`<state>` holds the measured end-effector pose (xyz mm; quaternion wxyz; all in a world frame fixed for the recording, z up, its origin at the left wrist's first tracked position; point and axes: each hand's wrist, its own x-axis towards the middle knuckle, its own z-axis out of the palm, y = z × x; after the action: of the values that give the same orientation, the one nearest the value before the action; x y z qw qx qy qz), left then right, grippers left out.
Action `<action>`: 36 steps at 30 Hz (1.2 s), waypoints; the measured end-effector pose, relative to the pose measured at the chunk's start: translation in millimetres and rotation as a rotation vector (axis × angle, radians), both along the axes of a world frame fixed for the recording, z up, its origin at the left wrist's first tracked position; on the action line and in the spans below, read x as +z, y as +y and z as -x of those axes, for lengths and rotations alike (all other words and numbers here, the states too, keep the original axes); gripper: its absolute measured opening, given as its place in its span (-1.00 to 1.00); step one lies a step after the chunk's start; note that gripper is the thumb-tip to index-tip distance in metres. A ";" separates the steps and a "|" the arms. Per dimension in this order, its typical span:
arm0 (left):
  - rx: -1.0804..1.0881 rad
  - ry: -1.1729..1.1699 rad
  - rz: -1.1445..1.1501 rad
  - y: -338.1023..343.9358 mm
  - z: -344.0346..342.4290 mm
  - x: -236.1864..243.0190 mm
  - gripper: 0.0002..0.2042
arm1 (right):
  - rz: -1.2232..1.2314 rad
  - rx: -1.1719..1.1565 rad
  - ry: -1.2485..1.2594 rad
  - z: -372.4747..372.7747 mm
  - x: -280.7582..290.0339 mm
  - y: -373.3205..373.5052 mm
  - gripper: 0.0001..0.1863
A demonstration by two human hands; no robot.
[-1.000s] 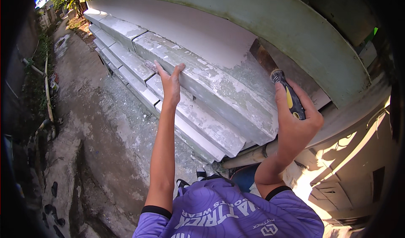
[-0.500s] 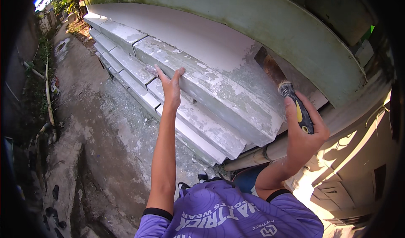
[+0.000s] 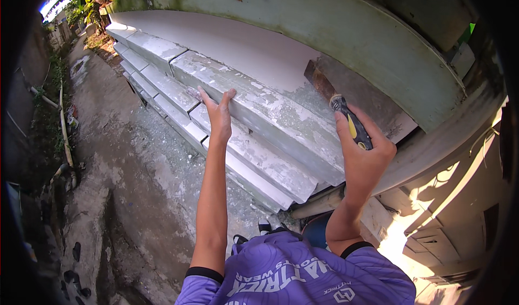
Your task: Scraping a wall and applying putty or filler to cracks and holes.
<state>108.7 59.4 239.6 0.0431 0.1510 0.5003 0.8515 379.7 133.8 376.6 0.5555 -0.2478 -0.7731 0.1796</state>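
Note:
My right hand point(image 3: 367, 152) is wrapped round the black and yellow handle of a scraper point(image 3: 352, 122). Its wide, rusty blade point(image 3: 320, 81) lies against the wall face just above the top ledge, where white paint gives way to bare grey. Farther left, my left hand point(image 3: 219, 118) rests at the front edge of the stepped concrete ledge point(image 3: 254, 102), thumb and fingers spread apart. White dust coats its fingertips, which are partly hard to make out against the ledge. Patches of flaking white paint cover the ledge's top.
A green, curved concrete rim point(image 3: 324, 13) overhangs the wall. Paint flakes litter the concrete path point(image 3: 146, 181) on the left. Pipes point(image 3: 64, 121) run along the path's far side, and dark slippers point(image 3: 75, 278) lie at lower left. A bamboo pole point(image 3: 319, 205) sits beneath the ledge's near end.
My right hand and the scraper have shifted left and slightly up along the wall. My left hand stays in place on the ledge.

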 end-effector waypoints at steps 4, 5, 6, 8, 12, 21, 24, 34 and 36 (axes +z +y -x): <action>0.018 0.010 0.023 0.3 7.3 -8.6 0.15 | 0.044 0.033 0.047 -14.8 0.6 -7.3 -0.78; 0.036 0.006 0.059 0.1 7.1 -12.6 0.15 | 0.060 0.019 0.095 -17.7 1.7 -9.6 -0.78; 0.046 -0.001 0.094 2.3 3.7 -13.2 0.14 | 0.005 -0.024 0.107 -19.3 1.9 -8.3 -0.78; 0.032 0.013 0.072 3.4 5.9 -10.7 0.14 | 0.015 -0.019 0.087 -4.3 1.5 -1.4 -0.79; 0.025 0.025 0.024 2.0 10.0 -9.5 0.14 | 0.061 0.006 0.036 -5.4 4.3 -0.2 -0.78; 0.050 0.024 0.080 -0.4 6.0 -12.5 0.14 | 0.090 0.041 -0.021 5.3 -6.7 -5.9 -0.75; 0.045 0.031 0.056 2.1 9.6 -11.9 0.14 | 0.137 0.071 0.016 -6.3 -4.3 -11.8 -0.75; 0.020 0.020 0.043 3.7 5.2 -10.3 0.14 | 0.056 0.051 0.075 -0.9 -8.4 5.3 -0.77; 0.045 0.001 0.086 2.6 3.1 -11.6 0.13 | 0.080 0.042 0.079 -8.4 -12.1 3.5 -0.77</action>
<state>105.7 62.0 228.0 0.0303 0.1384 0.5397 0.8299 388.1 137.3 364.5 0.5713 -0.2465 -0.7478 0.2316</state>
